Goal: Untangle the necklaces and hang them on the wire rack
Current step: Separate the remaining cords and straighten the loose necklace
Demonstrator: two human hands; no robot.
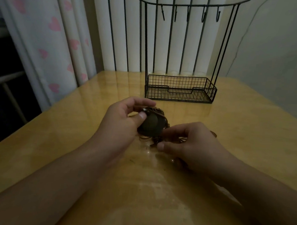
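Observation:
A tangled bundle of necklaces [153, 124], dark round pendants wrapped in thin brown cords, sits just above the table in the middle of the view. My left hand [124, 118] grips its left side, thumb pressed on a dark pendant and fingers curled over the top. My right hand [189, 142] pinches cords at the bundle's lower right, with more cord hidden under the palm. The black wire rack [183, 45] stands upright behind, its top bar carrying several bare hooks [203, 15] and a mesh basket [180, 90] at its base.
The glossy yellow wooden table [247, 135] spreads around the hands, with its left edge running diagonally. A curtain with pink hearts [49, 36] hangs at the left, and a pale wall [278, 50] is at the right. Black vertical bars stand behind the rack.

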